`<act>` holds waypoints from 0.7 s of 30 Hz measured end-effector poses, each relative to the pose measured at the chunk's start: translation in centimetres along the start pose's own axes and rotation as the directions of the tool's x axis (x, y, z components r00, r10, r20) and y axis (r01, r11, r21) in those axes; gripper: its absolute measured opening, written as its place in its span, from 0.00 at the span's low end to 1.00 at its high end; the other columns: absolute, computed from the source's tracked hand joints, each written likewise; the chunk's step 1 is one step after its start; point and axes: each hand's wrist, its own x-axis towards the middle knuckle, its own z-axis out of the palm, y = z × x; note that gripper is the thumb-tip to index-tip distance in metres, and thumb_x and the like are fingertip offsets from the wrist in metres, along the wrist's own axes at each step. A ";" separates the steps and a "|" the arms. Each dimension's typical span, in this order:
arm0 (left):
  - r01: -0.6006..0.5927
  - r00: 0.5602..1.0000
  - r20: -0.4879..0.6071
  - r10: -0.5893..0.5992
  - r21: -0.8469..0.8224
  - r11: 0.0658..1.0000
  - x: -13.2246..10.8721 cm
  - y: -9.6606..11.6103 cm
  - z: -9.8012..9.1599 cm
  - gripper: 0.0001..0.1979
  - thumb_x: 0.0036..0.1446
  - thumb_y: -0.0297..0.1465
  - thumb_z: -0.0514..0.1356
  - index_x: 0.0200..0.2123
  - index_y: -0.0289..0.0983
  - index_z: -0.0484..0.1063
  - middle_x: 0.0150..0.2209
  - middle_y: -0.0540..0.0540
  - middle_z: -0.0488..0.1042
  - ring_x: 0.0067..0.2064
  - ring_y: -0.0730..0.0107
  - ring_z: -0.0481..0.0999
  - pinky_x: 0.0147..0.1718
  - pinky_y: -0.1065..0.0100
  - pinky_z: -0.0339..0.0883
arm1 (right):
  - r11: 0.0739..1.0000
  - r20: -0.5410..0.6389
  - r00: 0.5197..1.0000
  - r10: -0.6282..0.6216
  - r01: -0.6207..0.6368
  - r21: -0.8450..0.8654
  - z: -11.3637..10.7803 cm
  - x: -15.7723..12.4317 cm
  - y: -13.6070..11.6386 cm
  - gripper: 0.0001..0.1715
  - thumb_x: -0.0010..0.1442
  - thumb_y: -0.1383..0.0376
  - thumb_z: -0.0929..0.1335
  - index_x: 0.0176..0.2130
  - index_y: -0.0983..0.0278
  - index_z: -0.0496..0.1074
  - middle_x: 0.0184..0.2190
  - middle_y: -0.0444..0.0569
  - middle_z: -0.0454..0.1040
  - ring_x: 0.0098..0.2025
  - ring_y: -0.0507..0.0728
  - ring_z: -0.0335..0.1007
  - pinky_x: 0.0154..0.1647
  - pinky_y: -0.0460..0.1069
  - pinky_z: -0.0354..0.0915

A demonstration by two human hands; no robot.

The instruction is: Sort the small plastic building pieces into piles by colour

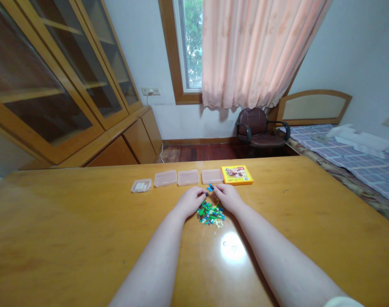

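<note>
Forearms (157, 247) lie at seven and five o'clock. Left hand (191, 201) pinches dark piece (206, 194), right hand (228, 197) blue piece (210, 188), twelve o'clock of pile (210, 214). Step judged assembly; next calls for careful alignment

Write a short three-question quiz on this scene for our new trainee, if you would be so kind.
1. How many clear plastic containers stand in the row beside the yellow box?
2. True or false: the brick pile lies nearer the camera than the yellow box does.
3. Is the blue piece at the fingertips of the left hand or the right hand?

Key: 1. Four. 2. True. 3. The right hand.
</note>
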 end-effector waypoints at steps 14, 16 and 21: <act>-0.008 1.000 -0.005 0.008 0.005 1.000 0.1 -0.2 0.1 0.14 0.56 0.33 0.52 0.39 0.37 0.75 0.38 0.45 0.76 0.40 0.65 0.73 0.42 0.65 0.65 | 1.000 0.017 1.000 -0.007 0.008 -0.026 0.1 0.0 0.1 0.19 0.60 0.60 0.59 0.24 0.65 0.69 0.20 0.45 0.70 0.24 0.52 0.62 0.25 0.45 0.52; -0.012 1.000 -0.004 0.012 0.006 1.000 0.1 -0.2 0.1 0.14 0.56 0.33 0.52 0.38 0.37 0.75 0.38 0.45 0.76 0.40 0.65 0.73 0.42 0.65 0.65 | 1.000 0.019 1.000 -0.005 0.006 -0.027 0.1 0.0 0.1 0.19 0.60 0.60 0.59 0.24 0.65 0.69 0.21 0.45 0.70 0.24 0.52 0.63 0.26 0.44 0.52; -0.004 1.000 -0.006 0.004 0.008 1.000 0.0 0.0 0.0 0.13 0.55 0.33 0.52 0.38 0.37 0.75 0.38 0.45 0.76 0.41 0.64 0.72 0.43 0.65 0.65 | 1.000 0.024 1.000 -0.003 0.004 -0.018 0.1 0.1 0.0 0.19 0.60 0.61 0.59 0.24 0.65 0.70 0.21 0.45 0.70 0.25 0.52 0.63 0.26 0.44 0.53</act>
